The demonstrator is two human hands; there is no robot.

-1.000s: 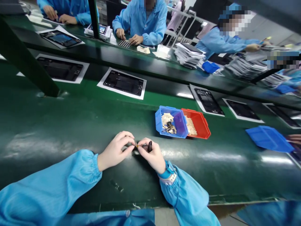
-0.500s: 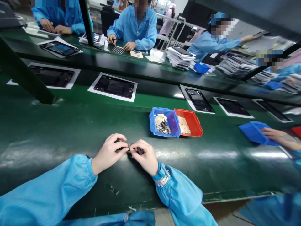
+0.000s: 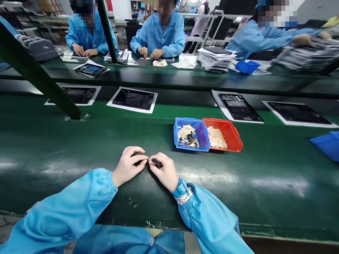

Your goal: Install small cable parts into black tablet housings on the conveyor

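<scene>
My left hand (image 3: 129, 165) and my right hand (image 3: 164, 171) meet on the green work surface (image 3: 79, 148) in front of me, fingertips pinched together around a tiny part I cannot make out. A small dark tool (image 3: 157, 163) lies gripped in my right hand's fingers. A blue wrist strap (image 3: 182, 190) circles my right wrist. A blue bin (image 3: 191, 134) with small pale and dark parts and a red bin (image 3: 225, 135) with pale parts stand just beyond my right hand.
Dark tablet frames on white sheets (image 3: 133, 99) (image 3: 239, 107) lie along the belt behind. A green post (image 3: 39, 77) slants at left. Across the belt, several people in blue coats work by stacked devices (image 3: 215, 58). Another blue bin (image 3: 328, 144) sits far right.
My hands stay pinched together in the same spot. The view has tipped up and shifted. The neighbour's hand at the far right blue bin is gone from view.
</scene>
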